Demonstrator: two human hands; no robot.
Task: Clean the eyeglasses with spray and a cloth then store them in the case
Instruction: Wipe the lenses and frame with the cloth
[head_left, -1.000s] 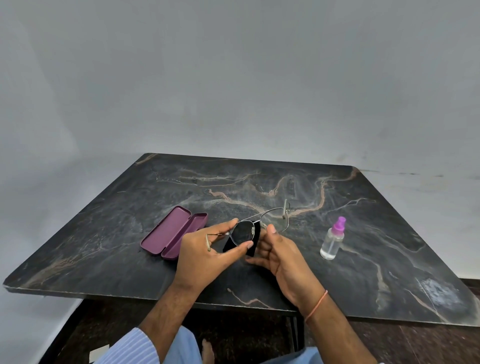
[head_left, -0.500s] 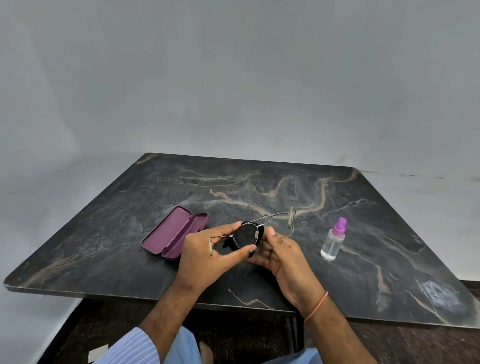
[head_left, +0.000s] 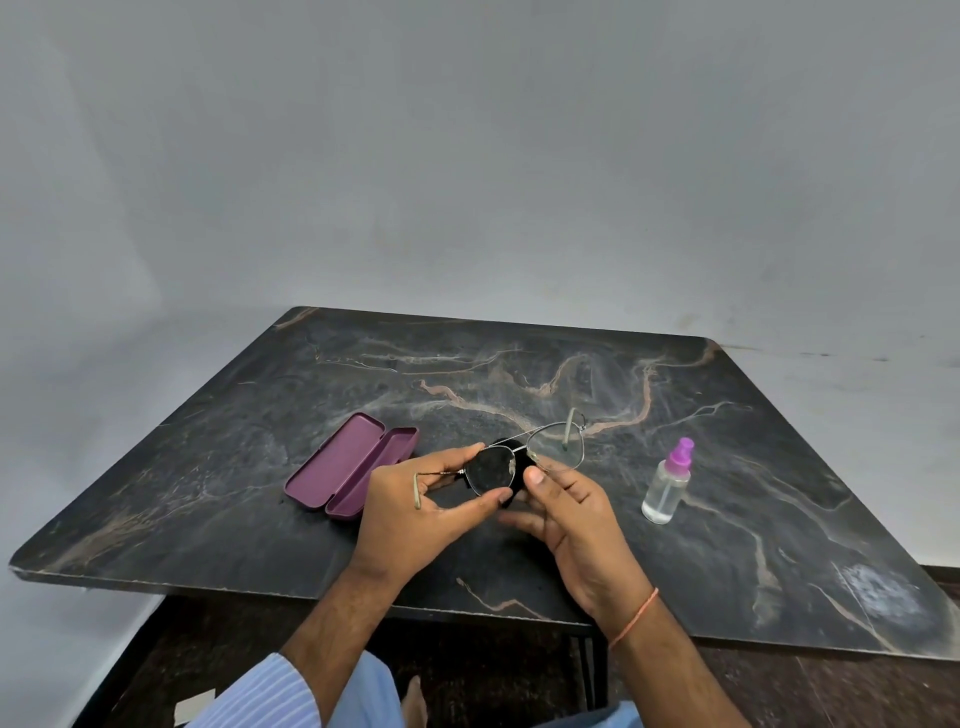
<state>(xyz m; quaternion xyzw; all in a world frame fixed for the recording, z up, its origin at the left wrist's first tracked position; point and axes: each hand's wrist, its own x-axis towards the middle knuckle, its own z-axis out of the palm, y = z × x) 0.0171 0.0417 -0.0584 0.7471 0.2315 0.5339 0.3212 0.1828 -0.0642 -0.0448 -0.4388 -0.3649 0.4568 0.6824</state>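
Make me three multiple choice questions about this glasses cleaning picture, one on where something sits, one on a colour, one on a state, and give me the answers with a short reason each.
1. Where does the spray bottle stand on the table?
A. to the right of both hands
B. inside the case
C. left of the case

2. What colour is the bottle's cap?
A. green
B. purple
C. white

3. What state is the eyeglass case in?
A. shut
B. lying open
C. held in a hand

Answers:
1 A: the bottle stands upright, apart from the right hand on its far side from the left hand.
2 B: the cap is bright purple above a clear body.
3 B: both halves lie spread, and the eyeglasses are in the hands with the black cloth.
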